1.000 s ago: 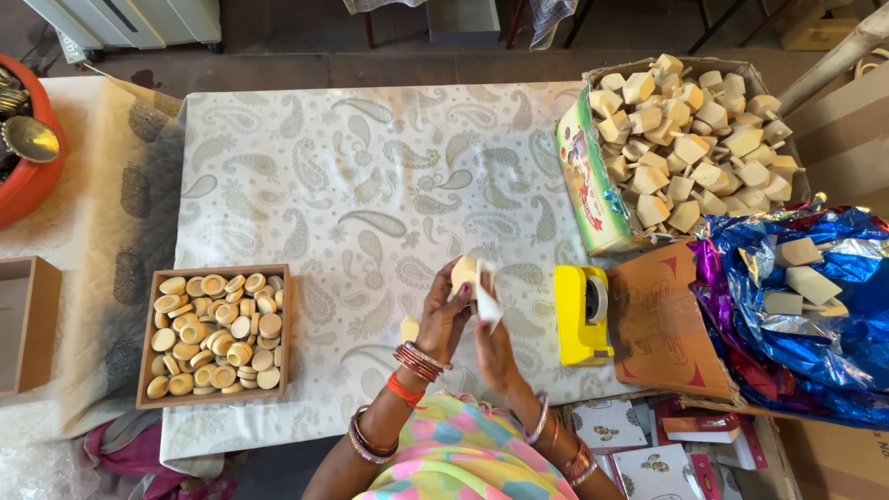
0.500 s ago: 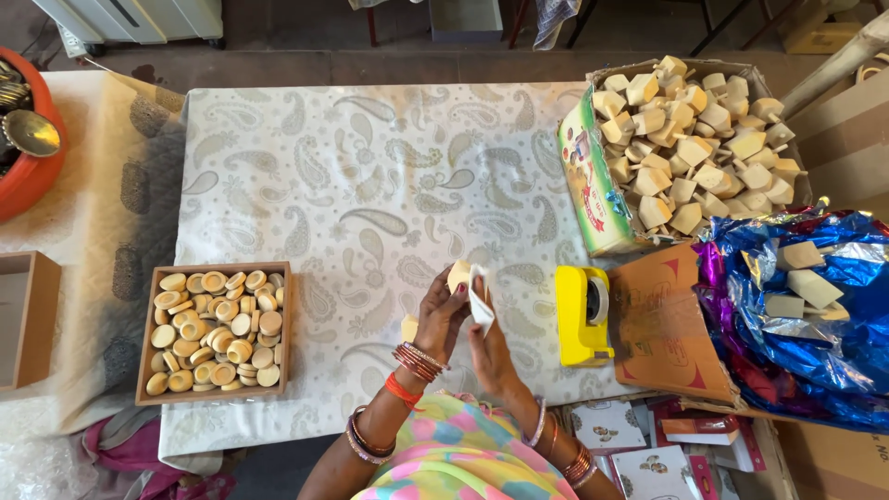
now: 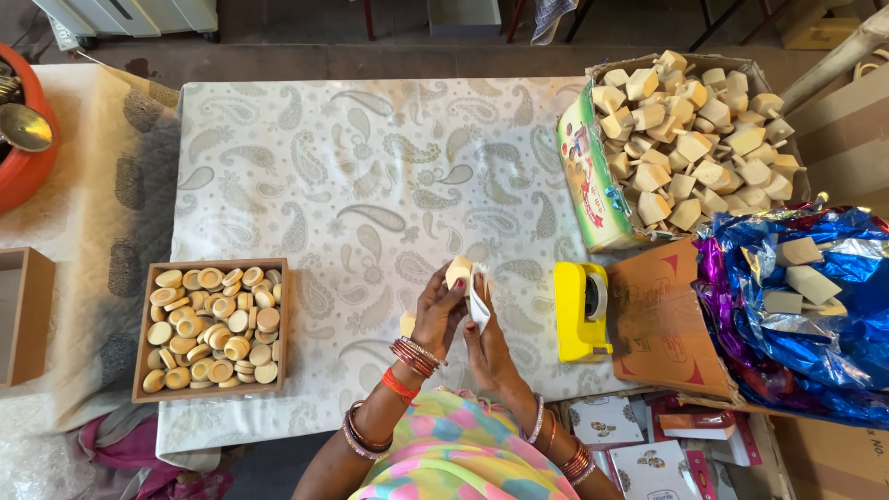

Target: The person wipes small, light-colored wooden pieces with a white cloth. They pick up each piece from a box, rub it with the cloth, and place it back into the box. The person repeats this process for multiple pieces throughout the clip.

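Observation:
My left hand (image 3: 438,310) holds a pale round soap cake (image 3: 458,270) up over the patterned cloth. Close beside it, my right hand (image 3: 488,341) grips a white wrapper (image 3: 479,298) that lies against the cake's right side. Both wrists carry bangles. Another pale cake (image 3: 407,323) lies on the cloth just left of my left hand, partly hidden by it. A yellow tape dispenser (image 3: 581,309) stands to the right of my hands.
A wooden tray (image 3: 140,329) full of round cakes sits at the left. A cardboard box (image 3: 583,176) of wrapped blocks is at the upper right, with shiny blue foil (image 3: 838,315) holding more blocks. Small printed cartons (image 3: 607,421) lie near my right elbow.
My hands have stayed in about the same spot. The white wrapper has shifted against the cake between the frames.

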